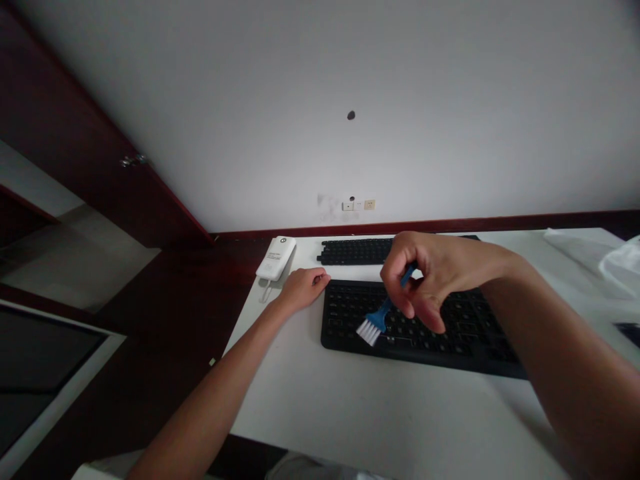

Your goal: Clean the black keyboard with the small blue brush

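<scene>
My right hand [417, 277] is closed around the handle of a small blue cleaning brush [383, 313]. Its white bristles point down and to the left, over the lower left keys of a black keyboard [345, 333]. Whether the bristles touch the keys I cannot tell. Part of the keyboard lies hidden beneath my right hand and forearm. At the keyboard's upper left corner, my left hand [306, 288] rests with curled fingers, thumb and forefinger against the edge.
Behind the keyboard lies a black panel of keys [357, 252], partly covered by my right hand. A white device with a cable [277, 259] sits at the white table's [310, 400] back left. Clear plastic [590, 253] is at the right. A wall with sockets [359, 206] stands behind.
</scene>
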Demonstrator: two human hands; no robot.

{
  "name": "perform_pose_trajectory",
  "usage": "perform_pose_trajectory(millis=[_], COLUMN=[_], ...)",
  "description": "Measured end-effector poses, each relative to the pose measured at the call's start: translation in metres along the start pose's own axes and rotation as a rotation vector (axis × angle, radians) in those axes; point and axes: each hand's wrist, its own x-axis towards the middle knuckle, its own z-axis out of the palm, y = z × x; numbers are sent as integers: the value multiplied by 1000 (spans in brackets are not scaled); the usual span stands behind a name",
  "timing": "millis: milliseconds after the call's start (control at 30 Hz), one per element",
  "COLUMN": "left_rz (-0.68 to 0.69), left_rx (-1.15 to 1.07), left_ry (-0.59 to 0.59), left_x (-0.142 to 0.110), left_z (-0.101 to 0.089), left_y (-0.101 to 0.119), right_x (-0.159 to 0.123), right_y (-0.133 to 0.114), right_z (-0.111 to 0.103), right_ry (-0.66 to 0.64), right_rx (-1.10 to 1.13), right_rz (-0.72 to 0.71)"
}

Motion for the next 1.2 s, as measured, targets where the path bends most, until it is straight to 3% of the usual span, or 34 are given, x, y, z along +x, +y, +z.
perform_pose_trajectory(millis=[233,367,467,567,667,833,967,1200], left_rz=[7,-20,9,113,217,22,-94,-58], left_rx=[-24,-121,-196,-238,-234,-247,-264,-138], left_ry=[9,163,248,208,182,268,243,120], left_x=[0,-3,-12,-26,-33,-17,-2,-4], left_z=[-1,-5,-10,-10,-7,0,8,11], left_y=[1,11,30,52,62,34,5,8], right_x=[0,5,12,22,30,36,43,55], right_y=[-1,3,9,18,28,43,52,59], right_z=[0,0,-1,-2,-6,-13,-9,2], right_ry=[4,49,179,370,503,383,353,374], right_rx=[-50,-236,-473,-690,-835,-841,-864,-984], right_rz=[6,20,106,225,220,142,90,150])
